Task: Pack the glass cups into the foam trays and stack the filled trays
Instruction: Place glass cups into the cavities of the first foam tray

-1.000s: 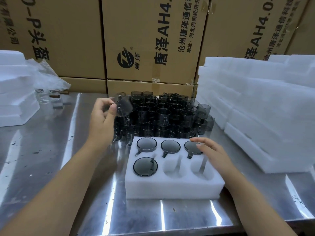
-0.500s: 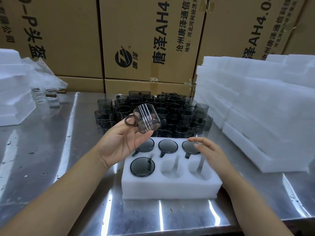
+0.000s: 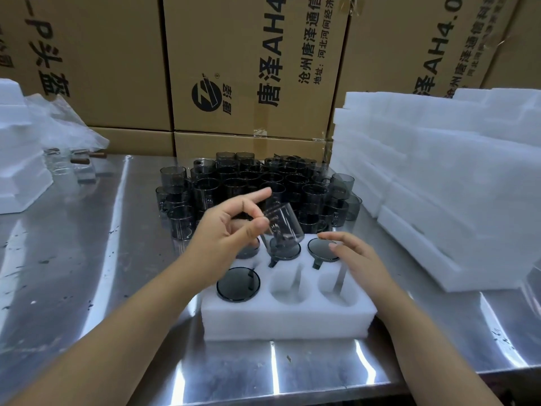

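A white foam tray [image 3: 288, 322] with six round pockets lies on the steel table in front of me. Several pockets hold smoky grey glass cups, one at the front left [image 3: 238, 284]; the front middle and front right pockets are bare. My left hand [image 3: 225, 232] pinches a tilted glass cup [image 3: 282, 227] above the tray's back row. My right hand [image 3: 355, 256] rests with relaxed fingers on the tray's right side, touching the back right cup [image 3: 320, 249]. A dense cluster of loose grey cups [image 3: 251, 186] stands behind the tray.
Stacks of white foam trays [image 3: 439, 183] rise at the right. More foam [image 3: 17, 159] and a plastic bag lie at the far left, with clear glasses [image 3: 68, 168] beside them. Printed cardboard boxes [image 3: 248, 65] wall off the back. The table's front edge is near.
My left hand carried the cup from the loose cluster rightward and down over the tray's back row, turning it as it went. My right hand stayed on the tray.
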